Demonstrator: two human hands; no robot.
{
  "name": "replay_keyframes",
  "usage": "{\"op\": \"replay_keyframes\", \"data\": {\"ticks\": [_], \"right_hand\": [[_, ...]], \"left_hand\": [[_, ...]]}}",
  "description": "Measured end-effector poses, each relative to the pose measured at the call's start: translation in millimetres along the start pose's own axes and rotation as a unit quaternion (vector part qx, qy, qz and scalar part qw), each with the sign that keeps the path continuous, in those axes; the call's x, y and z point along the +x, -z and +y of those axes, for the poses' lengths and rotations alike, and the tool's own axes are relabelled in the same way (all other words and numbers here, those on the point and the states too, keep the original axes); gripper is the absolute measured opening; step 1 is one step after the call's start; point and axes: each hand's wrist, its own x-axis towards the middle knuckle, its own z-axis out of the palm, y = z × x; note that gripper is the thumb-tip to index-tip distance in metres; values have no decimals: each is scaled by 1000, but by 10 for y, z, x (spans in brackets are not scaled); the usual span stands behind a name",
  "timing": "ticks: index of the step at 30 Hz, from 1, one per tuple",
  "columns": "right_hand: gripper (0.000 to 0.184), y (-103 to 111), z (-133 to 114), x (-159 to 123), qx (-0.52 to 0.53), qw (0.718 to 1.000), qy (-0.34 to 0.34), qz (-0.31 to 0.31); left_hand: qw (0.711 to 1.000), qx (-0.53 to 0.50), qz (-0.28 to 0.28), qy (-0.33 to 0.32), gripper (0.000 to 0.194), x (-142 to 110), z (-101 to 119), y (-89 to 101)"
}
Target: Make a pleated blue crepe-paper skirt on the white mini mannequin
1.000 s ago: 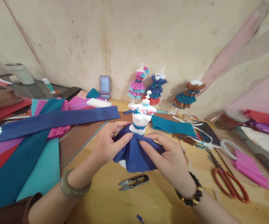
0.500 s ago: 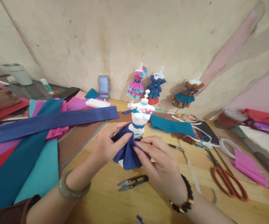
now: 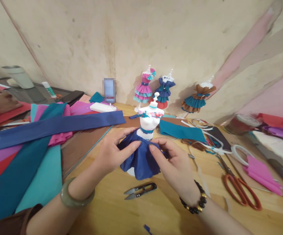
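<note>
And here we are, 1 small white dress-form mannequin mid-desk, w/ 1 deep-blue cloth skirt gathered round its lower part, just below the thin teal waistband. 2 hands on the cloth! L hand comes in from lower L, forearm slanting up & fwd, thumb laid over the front of the pleats, other fingers tucked behind; that's a pinch on the skirt. R hand mirrors it from lower R: wrist low, thumb angled up-L on the front, fingers curled round the far side, also gripping the skirt's top edge. The thumbs sit apart, w/ blue folds btwn them.

Mannequin's long axis is near vertical, knob up, leaning a touch R; skirt flares down twd the desk, white base peeking out lower L.

In front, 1 pr of black-and-silver thread snips, blades pointing L. Over on the R, 1 pr of orange-handled scissors, tips up-L, handles twd the wearer. Behind, 3 dressed mini forms: 1 pink-and-aqua, 1 navy-and-teal, 1 brown-and-teal. Flat navy cloth strip across the L pile; 1 teal cloth piece R of the mannequin. Far L, 1 co-worker's hand by red cloth.
</note>
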Motion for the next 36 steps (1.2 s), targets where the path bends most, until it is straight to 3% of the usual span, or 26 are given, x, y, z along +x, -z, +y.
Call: {"op": "replay_keyframes", "data": {"ticks": [8, 14, 18, 26, 33, 36], "right_hand": [[8, 8, -10, 35, -36, 999, 36, 2], [11, 45, -48, 29, -38, 991, 125, -27], [14, 48, -58, 21, -34, 988, 146, -41], [5, 21, -33, 15, -65, 995, 77, 12], [9, 141, -45, 84, -17, 999, 12, -29], [19, 142, -36, 112, -12, 999, -23, -47]], "left_hand": [[999, -38, 7, 27, 34, 2, 4, -29], [994, -91, -16, 53, 30, 34, 93, -29], [992, -104, -28, 60, 31, 44, 125, -24], [994, -92, -31, 53, 34, 33, 125, -39], [997, -63, -11, 44, 33, 28, 110, -23], [996, -70, -12, 54, 34, 27, 97, -28]]}}
